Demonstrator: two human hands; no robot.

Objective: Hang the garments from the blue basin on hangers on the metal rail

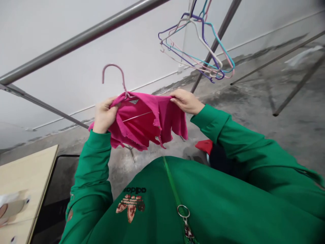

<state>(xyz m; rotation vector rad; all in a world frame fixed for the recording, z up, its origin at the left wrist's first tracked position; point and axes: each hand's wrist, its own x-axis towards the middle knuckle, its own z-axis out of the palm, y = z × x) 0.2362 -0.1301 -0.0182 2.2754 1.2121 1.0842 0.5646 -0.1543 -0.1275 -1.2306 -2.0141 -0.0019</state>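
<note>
A bright pink cardigan (166,117) with a ruffled front edge hangs on a pink clothes hanger (114,66), whose hook sticks up above the collar. The hanger's lower bar shows through the open front. My left hand (105,113) grips the cardigan at its left shoulder, thumb on top of the cloth. At the other shoulder my right hand (186,100) pinches the fabric between thumb and fingers. Between the two hands the garment is held up in front of me, below the metal rail (83,39), with the hook apart from it.
Several purple, white, blue and pink hangers (200,44) hang together at the upper right, near a slanting rack leg (215,42). A light wooden table (30,173) stands at the lower left. Something red (204,146) lies below my right arm. Thin metal legs (299,88) stand on the grey floor at right.
</note>
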